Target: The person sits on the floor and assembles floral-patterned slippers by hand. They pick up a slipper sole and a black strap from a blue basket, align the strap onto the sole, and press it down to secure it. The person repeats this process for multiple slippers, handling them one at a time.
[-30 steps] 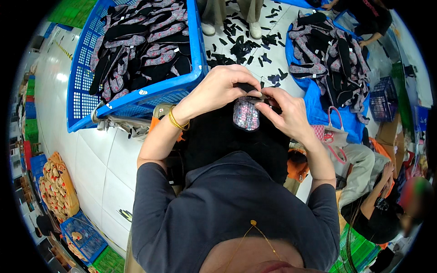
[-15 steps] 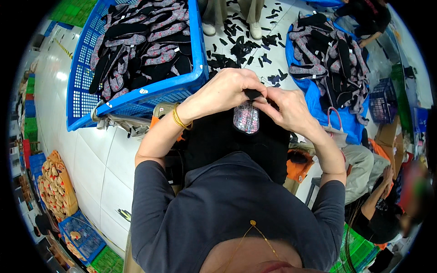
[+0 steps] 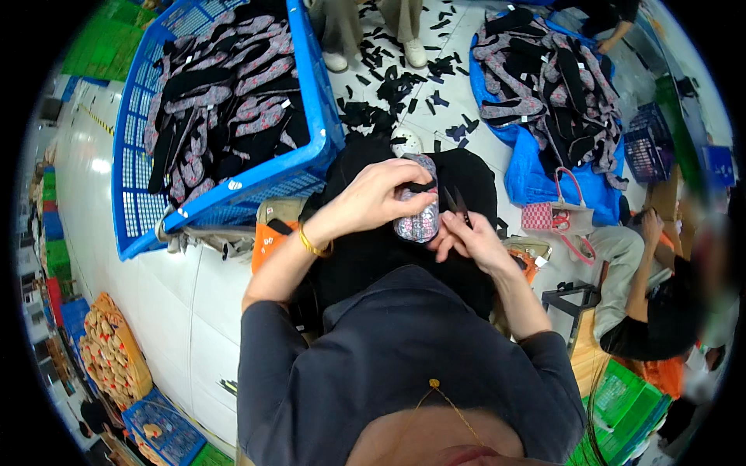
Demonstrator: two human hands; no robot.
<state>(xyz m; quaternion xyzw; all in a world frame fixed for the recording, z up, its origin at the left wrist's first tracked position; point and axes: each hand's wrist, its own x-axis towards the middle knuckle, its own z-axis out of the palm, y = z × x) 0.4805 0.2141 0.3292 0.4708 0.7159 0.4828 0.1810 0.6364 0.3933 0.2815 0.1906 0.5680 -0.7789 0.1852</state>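
Note:
My left hand [image 3: 381, 196] is closed on a grey-and-pink patterned slipper [image 3: 417, 227] above my black-clad lap. Its thumb and fingers pinch at a black strip [image 3: 420, 187] across the slipper's middle. Just right of the slipper is my right hand [image 3: 475, 239], which holds small dark scissors [image 3: 456, 203] with the blades pointing up and apart. The fingertips of that hand come close to the slipper's near end; whether they touch it I cannot tell.
A blue crate [image 3: 233, 193] heaped with similar slippers stands at front left. More slippers lie on a blue sheet [image 3: 528, 182] at front right. Black scraps [image 3: 396, 85] litter the floor between, by a person's legs [image 3: 400, 23]. Another person [image 3: 653, 295] sits at right, near a pink-handled bag [image 3: 556, 216].
Both hands were together at the slipper's black part. My right hand has moved down and away, and scissors now show in it. More of the slipper is visible under my left hand.

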